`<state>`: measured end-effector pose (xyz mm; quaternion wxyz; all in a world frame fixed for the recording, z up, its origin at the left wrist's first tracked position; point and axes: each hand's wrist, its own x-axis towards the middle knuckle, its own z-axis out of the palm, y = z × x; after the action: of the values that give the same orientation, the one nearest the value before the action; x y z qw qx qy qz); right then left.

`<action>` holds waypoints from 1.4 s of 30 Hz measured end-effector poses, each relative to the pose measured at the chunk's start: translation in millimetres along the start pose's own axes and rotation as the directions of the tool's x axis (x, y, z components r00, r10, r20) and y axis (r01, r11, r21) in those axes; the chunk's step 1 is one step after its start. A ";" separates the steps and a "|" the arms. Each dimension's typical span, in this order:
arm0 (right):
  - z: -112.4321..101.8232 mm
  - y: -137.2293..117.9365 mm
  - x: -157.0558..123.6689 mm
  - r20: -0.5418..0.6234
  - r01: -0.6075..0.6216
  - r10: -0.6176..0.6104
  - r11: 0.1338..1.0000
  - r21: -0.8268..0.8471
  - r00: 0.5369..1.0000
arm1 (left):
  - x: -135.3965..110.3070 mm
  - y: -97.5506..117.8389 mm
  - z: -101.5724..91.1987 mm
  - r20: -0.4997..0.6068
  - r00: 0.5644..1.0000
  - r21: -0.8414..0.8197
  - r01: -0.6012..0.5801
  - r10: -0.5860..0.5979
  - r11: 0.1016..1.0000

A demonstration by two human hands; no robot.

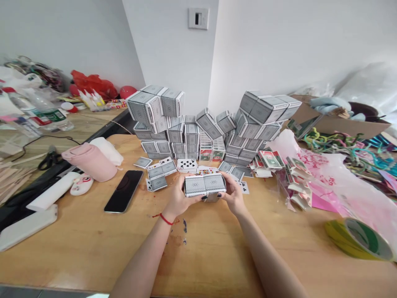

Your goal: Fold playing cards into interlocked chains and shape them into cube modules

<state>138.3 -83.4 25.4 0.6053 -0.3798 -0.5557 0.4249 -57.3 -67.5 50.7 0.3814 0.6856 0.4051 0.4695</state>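
Both hands hold one folded block of playing cards (204,184) just above the wooden table (93,244). My left hand (178,198) grips its left end, a red string round the wrist. My right hand (232,194) grips its right end, fingers curled round it. Behind the block lie loose cards (187,164), some face up. Further back stands a tall stack of similar card blocks (173,124), and a second heap of card blocks (257,124) to its right.
A black phone (124,191) lies left of my hands, beside a pink pouch (89,161). White boxes (27,225) sit at the left edge. Card packs (271,159), a pink plastic bag (341,182) and a green tape roll (359,238) lie to the right. A cardboard box (338,120) stands behind.
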 end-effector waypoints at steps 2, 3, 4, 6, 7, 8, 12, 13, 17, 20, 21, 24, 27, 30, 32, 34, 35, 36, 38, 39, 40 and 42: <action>1.9 -0.7 -0.8 0.016 0.016 -0.015 0.998 -0.069 1.000 | 0.0 -0.7 1.4 -0.026 0.999 -0.056 0.026 -0.028 0.998; 3.6 -0.8 -1.5 0.016 0.029 -0.027 0.992 -0.126 0.999 | -0.1 -1.1 2.3 -0.039 0.998 -0.087 0.043 -0.047 0.995; 5.7 -0.7 -2.3 0.012 0.044 -0.042 0.981 -0.191 0.999 | -0.4 -1.6 3.1 -0.052 0.996 -0.116 0.061 -0.067 0.991; 10.6 -0.2 -4.4 -0.004 0.062 -0.066 0.949 -0.308 0.998 | -1.2 -2.8 5.2 -0.075 0.992 -0.156 0.087 -0.099 0.984; 12.9 0.1 -5.4 -0.015 0.062 -0.071 0.936 -0.345 0.997 | -1.7 -3.5 6.4 -0.087 0.991 -0.161 0.090 -0.105 0.983; 14.8 0.3 -6.3 -0.026 0.056 -0.071 0.928 -0.368 0.997 | -2.2 -4.2 7.7 -0.100 0.990 -0.155 0.088 -0.104 0.984; 16.3 -0.9 -6.6 -0.080 0.001 -0.034 0.923 -0.385 0.996 | -3.5 -7.4 13.0 -0.130 0.986 -0.072 0.098 -0.107 0.993; 15.4 -2.0 -5.9 -0.089 -0.016 -0.019 0.927 -0.375 0.996 | -3.7 -7.6 13.7 -0.136 0.985 -0.054 0.102 -0.109 0.993; 11.1 -7.6 -3.0 -0.048 -0.069 0.057 0.951 -0.300 0.997 | -3.0 -3.8 11.6 -0.118 0.990 -0.016 0.076 -0.078 0.997; 11.3 -9.5 -2.5 -0.004 -0.113 0.115 0.968 -0.223 0.993 | -0.3 -0.6 8.4 0.004 0.996 -0.077 0.090 -0.090 0.993; 11.9 -9.3 -2.6 0.001 -0.136 0.139 0.971 -0.196 0.990 | 0.9 -0.5 8.0 0.039 0.994 -0.103 0.110 -0.106 0.989; 13.9 -6.8 -3.2 0.008 -0.192 0.195 0.972 -0.138 0.981 | 3.4 -4.0 9.0 0.049 0.987 -0.146 0.161 -0.156 0.976; 14.9 -4.7 -3.7 0.006 -0.207 0.210 0.970 -0.130 0.978 | 3.2 -9.1 11.2 0.029 0.980 -0.179 0.201 -0.199 0.963; 15.7 -5.0 -4.0 0.011 -0.239 0.242 0.962 -0.134 0.970 | 1.4 -11.6 13.1 0.006 0.966 -0.198 0.253 -0.257 0.947; 16.7 -5.5 -4.0 0.018 -0.268 0.272 0.956 -0.116 0.962 | 0.6 -12.2 15.1 -0.018 0.954 -0.209 0.288 -0.298 0.935; 17.4 -4.9 -3.6 0.013 -0.300 0.302 0.950 -0.083 0.953 | 0.6 -13.3 17.9 -0.038 0.941 -0.215 0.322 -0.337 0.922; 17.4 -4.1 -3.1 0.011 -0.315 0.316 0.947 -0.068 0.949 | 0.8 -14.3 19.5 -0.053 0.935 -0.211 0.333 -0.350 0.919; 17.1 -3.0 -2.6 0.005 -0.329 0.330 0.943 -0.057 0.944 | 1.2 -15.6 20.9 -0.073 0.932 -0.203 0.335 -0.355 0.920; 15.5 0.3 -1.3 -0.008 -0.349 0.349 0.935 -0.068 0.937 | 2.0 -18.5 22.7 -0.128 0.939 -0.167 0.296 -0.318 0.940; 14.4 2.3 -0.7 -0.017 -0.355 0.355 0.930 -0.091 0.935 | 2.3 -19.8 22.8 -0.165 0.948 -0.135 0.253 -0.273 0.958; 13.1 4.4 -0.2 -0.030 -0.358 0.357 0.925 -0.124 0.934 | 2.4 -20.6 22.5 -0.203 0.956 -0.093 0.198 -0.213 0.976; 10.8 8.6 0.2 -0.068 -0.335 0.328 0.919 -0.209 0.942 | 1.8 -21.1 21.3 -0.244 0.966 0.003 0.087 -0.084 0.996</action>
<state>126.8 -80.3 18.5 0.4882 -0.5391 -0.5168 0.4517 -40.8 -60.8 26.5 0.3439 0.6072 0.4811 0.5306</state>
